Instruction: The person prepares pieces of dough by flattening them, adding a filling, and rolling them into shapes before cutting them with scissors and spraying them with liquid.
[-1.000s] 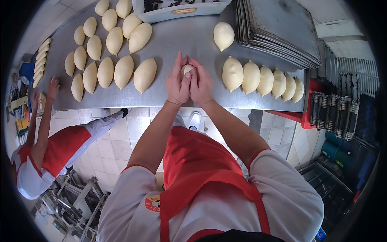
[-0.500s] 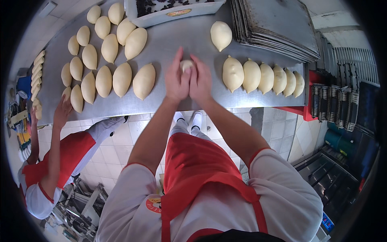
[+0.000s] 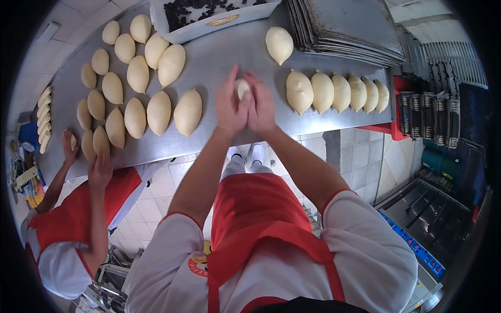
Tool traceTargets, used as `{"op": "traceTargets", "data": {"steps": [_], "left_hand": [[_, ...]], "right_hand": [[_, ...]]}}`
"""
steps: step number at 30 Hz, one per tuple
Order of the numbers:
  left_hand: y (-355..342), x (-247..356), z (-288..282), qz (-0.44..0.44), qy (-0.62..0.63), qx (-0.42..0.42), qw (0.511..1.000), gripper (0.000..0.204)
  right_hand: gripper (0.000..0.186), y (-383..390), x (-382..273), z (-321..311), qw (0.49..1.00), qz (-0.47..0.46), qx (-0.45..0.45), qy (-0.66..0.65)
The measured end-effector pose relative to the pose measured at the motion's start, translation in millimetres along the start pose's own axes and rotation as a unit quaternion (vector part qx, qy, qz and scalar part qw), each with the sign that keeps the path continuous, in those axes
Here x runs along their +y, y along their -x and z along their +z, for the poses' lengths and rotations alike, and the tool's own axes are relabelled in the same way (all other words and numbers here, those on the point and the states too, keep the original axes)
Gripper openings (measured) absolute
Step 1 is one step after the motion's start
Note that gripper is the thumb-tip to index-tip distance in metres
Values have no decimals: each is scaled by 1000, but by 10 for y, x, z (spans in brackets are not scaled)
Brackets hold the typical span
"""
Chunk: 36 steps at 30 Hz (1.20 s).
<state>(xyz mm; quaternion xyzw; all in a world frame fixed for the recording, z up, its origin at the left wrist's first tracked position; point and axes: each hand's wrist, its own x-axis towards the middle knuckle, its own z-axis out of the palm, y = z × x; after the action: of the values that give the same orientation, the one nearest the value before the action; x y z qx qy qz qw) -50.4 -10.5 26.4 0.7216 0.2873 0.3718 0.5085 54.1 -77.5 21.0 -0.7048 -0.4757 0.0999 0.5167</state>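
Observation:
Over the middle of the steel table, my left hand point(image 3: 228, 104) and my right hand point(image 3: 263, 104) are cupped together, palms facing. Between them sits a small pale piece of dough point(image 3: 242, 89), largely hidden by the fingers and thumbs. Left of my hands lies a smooth oval dough piece point(image 3: 188, 112) with a pointed end, one of several in rows. To the right, a lumpy oval dough piece point(image 3: 299, 92) leads another row. A single rounded dough piece point(image 3: 279, 45) rests farther back.
A white tub point(image 3: 219, 23) holding dark bits stands at the far edge. Stacked baking trays point(image 3: 344, 31) fill the back right of the steel table point(image 3: 219, 52). At left, a co-worker's hand point(image 3: 100, 169) touches a dough piece, with twisted dough strips point(image 3: 44, 120) beyond.
My hands stay closed round the dough and shift only slightly. The co-worker has moved along the table edge, one hand going right to the near dough pieces.

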Motion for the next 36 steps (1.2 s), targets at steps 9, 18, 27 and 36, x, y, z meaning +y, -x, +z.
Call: {"op": "traceTargets", "data": {"steps": [9, 18, 27, 36], "left_hand": [[-507, -200, 51, 38, 20, 68, 997, 79], [-53, 146, -141, 30, -104, -71, 992, 85], [1296, 807, -842, 30, -183, 79, 980, 90], [4420, 1226, -1099, -265, -255, 302, 880, 82]], "right_hand": [[36, -432, 57, 88, 999, -38, -11, 33], [50, -161, -47, -426, 974, -96, -199, 50], [64, -823, -51, -423, 870, 37, -488, -59], [67, -682, -316, -1017, 692, 363, -376, -498]]}}
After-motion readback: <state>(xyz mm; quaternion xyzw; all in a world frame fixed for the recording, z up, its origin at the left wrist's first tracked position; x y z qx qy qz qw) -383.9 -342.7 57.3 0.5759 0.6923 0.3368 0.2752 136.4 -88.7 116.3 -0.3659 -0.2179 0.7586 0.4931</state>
